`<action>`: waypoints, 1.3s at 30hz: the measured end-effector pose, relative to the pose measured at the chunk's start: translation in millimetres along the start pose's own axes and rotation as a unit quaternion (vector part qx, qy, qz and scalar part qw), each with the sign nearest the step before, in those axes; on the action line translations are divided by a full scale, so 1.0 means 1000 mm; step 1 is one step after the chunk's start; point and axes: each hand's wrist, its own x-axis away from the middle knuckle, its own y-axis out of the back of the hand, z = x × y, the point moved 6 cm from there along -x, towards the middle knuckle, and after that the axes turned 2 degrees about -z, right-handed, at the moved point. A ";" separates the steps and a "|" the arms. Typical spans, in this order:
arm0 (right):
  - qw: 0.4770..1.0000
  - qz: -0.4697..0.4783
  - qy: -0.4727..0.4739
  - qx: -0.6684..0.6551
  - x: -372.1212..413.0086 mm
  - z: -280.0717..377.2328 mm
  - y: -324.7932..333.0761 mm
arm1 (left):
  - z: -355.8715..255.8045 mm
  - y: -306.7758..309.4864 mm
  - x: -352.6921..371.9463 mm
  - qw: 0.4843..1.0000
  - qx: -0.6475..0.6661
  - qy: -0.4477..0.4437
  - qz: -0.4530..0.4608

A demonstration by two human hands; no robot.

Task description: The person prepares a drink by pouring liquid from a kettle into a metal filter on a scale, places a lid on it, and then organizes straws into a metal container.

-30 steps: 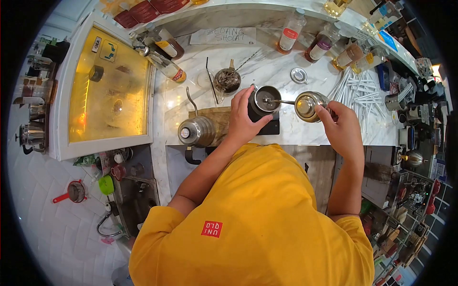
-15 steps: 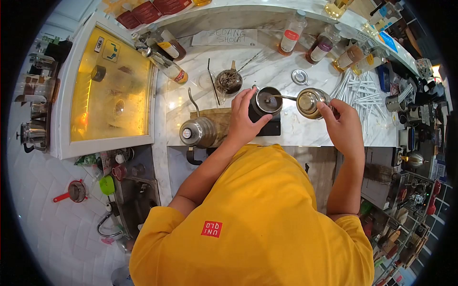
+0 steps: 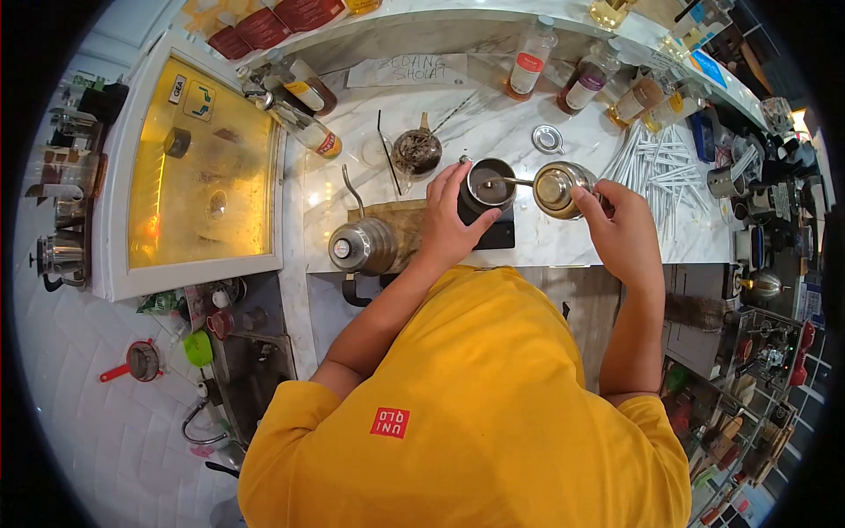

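Observation:
My left hand (image 3: 451, 211) curls around the side of a dark cup (image 3: 473, 211) with a metal rim, thumb low and fingers along its far left side. Dark contents show inside the cup. By its handle, my right hand (image 3: 620, 224) grips a small metal gooseneck kettle (image 3: 556, 190). The kettle's thin spout reaches left over the cup's mouth; whether liquid is flowing I cannot make out. Beneath the cup, a flat black device (image 3: 500, 236) lies partly hidden. A round metal lid (image 3: 547, 138) rests on the counter beyond the kettle.
Left of my hands stand a larger gooseneck kettle (image 3: 363, 245) on a brown cloth and a glass pot (image 3: 417, 151) with dark contents. Several bottles (image 3: 531, 62) line the back. White straws (image 3: 660, 172) lie right. A yellow-lit glass-door cabinet (image 3: 204, 167) flanks the counter (image 3: 550, 251).
The view has shifted slightly. Both hands stay on the cup and the kettle, with the spout still over the cup. The kettle has tilted slightly.

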 end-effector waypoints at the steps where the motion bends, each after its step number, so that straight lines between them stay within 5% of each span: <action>1: 1.000 -0.005 0.001 0.001 0.000 0.001 0.002 | 0.000 0.000 0.000 1.000 0.001 0.002 0.001; 39: 1.000 0.002 0.013 0.017 0.012 0.000 0.001 | 0.000 -0.003 -0.015 0.999 -0.031 -0.008 0.018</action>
